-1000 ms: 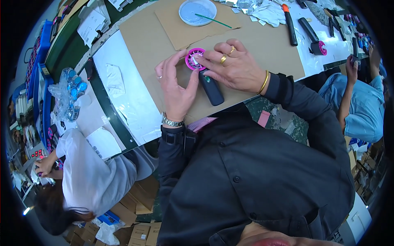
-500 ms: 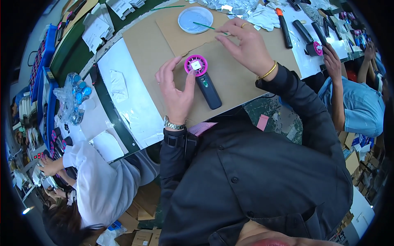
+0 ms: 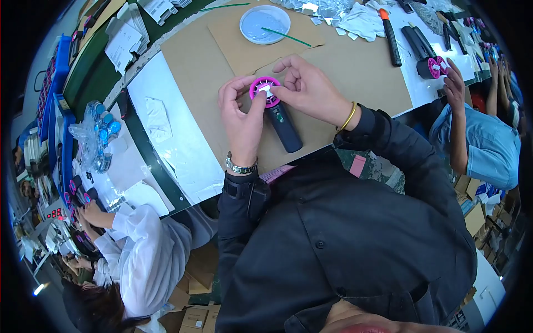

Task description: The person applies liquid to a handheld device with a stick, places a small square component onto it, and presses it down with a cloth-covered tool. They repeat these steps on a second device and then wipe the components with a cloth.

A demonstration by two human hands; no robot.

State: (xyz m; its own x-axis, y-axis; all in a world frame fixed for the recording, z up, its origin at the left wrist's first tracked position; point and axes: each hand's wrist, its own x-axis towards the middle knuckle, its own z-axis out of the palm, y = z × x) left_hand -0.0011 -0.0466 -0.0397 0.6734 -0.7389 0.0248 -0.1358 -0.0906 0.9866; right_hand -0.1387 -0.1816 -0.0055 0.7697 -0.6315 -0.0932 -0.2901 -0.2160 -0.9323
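A handheld fan (image 3: 286,132) with a black handle and a round pink head lies on the brown cardboard, its handle pointing toward me. A small white square piece (image 3: 265,91) sits in the middle of the pink head. My left hand (image 3: 243,119) closes around the head's left side, its thumb by the white piece. From the right, my right hand (image 3: 316,95) reaches over with its thumb tip at the white piece; its other fingers are bent and apart from the thumb. A thin green stick (image 3: 291,38) rests across the white round dish (image 3: 242,34) and the cardboard.
Beyond the dish lie small clear and white pieces and a white cloth (image 3: 362,23). An orange-and-black knife (image 3: 391,41) is at the right. Co-workers sit on both sides, the right one's hand (image 3: 454,83) by other fans. A bag of bottles (image 3: 100,133) stands left.
My right hand has let go of the green stick, now lying across the dish, and has come down to the fan's head. The left hand stays on the fan.
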